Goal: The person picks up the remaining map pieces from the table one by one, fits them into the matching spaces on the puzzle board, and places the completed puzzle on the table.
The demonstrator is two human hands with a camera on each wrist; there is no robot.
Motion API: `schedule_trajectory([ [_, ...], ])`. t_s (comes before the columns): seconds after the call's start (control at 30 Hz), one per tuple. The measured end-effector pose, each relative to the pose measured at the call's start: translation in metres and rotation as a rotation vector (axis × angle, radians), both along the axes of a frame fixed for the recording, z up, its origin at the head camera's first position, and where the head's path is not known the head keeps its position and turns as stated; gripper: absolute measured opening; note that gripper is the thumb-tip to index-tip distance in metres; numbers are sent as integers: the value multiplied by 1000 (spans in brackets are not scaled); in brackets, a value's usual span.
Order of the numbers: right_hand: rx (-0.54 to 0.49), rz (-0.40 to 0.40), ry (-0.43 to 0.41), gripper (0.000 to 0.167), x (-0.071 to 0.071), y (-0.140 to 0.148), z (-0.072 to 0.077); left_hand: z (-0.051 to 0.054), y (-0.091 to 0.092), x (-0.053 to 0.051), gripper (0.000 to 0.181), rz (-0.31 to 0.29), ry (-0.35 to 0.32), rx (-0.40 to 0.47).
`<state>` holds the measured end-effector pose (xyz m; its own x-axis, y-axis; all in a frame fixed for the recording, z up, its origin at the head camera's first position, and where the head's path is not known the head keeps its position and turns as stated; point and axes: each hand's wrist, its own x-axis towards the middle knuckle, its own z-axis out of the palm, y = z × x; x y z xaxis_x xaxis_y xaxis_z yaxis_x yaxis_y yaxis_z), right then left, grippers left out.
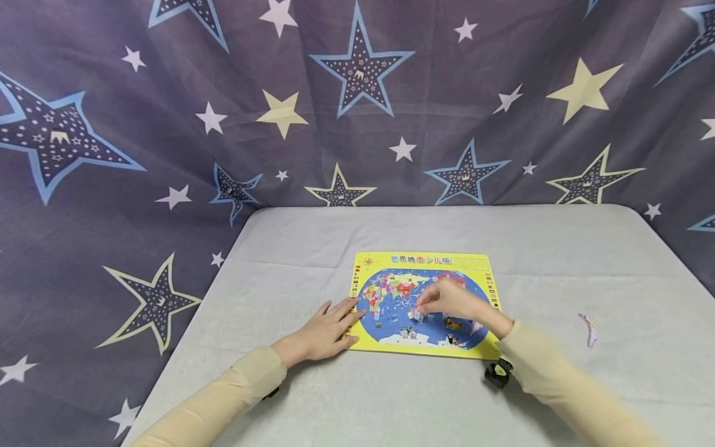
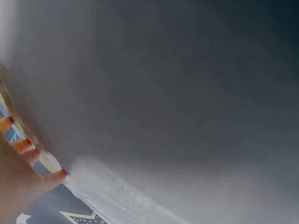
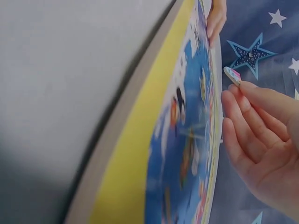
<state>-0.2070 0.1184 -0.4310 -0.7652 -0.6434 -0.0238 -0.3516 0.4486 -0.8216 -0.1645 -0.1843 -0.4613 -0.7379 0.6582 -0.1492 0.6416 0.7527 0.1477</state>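
Observation:
A world map puzzle board (image 1: pixel 371 345) with a yellow border and blue oceans lies on the table. My left hand (image 1: pixel 323 332) rests on its left edge, fingers spread over the border; in the left wrist view the fingertips (image 2: pixel 57 176) touch that edge. Over the lower middle of the map, my right hand (image 1: pixel 454 299) pinches a small puzzle piece (image 3: pixel 232 75) between thumb and forefinger. The right wrist view shows this piece held up off the board, its other fingers loosely bent. The piece's outline is too small to tell exactly.
Another thin, curved pinkish piece (image 1: pixel 589 330) lies on the grey tablecloth (image 1: pixel 558 248), right of the board. Behind the table hangs a dark curtain (image 1: pixel 363 155) with stars. A black wrist camera (image 1: pixel 498 373) sits under the right wrist.

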Motion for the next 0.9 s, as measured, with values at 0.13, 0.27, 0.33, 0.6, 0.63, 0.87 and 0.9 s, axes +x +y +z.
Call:
schedule_trajectory([
  [0.13, -22, 16, -6, 8, -1, -12, -1, 1, 0, 0, 58, 0, -2, -1],
  [0.27, -29, 18, -13, 8, -3, -23, -4, 1, 0, 0, 58, -1, -4, -4],
  [0.33, -26, 18, -13, 8, -4, -29, -5, 2, 0, 0, 58, -1, -6, -5],
  [0.6, -25, 18, -11, 9, -5, -48, -8, 2, 0, 0, 58, 0, -16, -12],
  [0.63, -25, 19, -4, 9, -5, -50, -8, 2, 1, 0, 58, 0, -18, -13],
  [0.87, -39, 15, 14, 9, -7, -62, -13, 2, 1, 0, 58, 1, -23, -17],
  [0.9, -41, 12, 15, 9, -7, -64, -14, 2, 1, 0, 58, 2, -22, -18],
])
